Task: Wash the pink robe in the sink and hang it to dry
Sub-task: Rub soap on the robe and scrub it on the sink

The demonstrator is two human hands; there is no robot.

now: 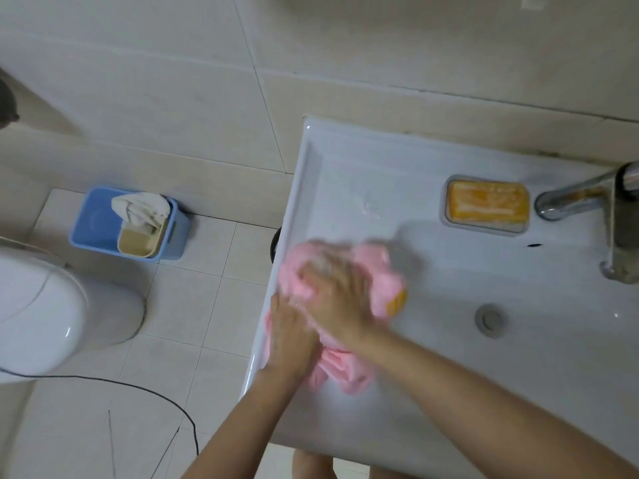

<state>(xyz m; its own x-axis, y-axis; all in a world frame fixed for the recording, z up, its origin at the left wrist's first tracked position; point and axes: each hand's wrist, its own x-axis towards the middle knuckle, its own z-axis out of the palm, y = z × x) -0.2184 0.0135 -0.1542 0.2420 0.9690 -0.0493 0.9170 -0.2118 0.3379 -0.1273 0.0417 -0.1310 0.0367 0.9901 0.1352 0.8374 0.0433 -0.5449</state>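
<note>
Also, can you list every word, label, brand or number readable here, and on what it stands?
None can be read.
The orange soap in its dish shows faint marks, too blurred to read.
The blue bin, the faucet and the sink show no text.

White sink (349,174) bears pink robe (375,259), soap dish (487,204).

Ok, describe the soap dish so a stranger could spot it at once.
Start at the white sink, then look along its back ledge by the wall, just left of the metal tap. The soap dish is the pale rectangular tray there, the only thing holding a big orange soap bar.
</note>
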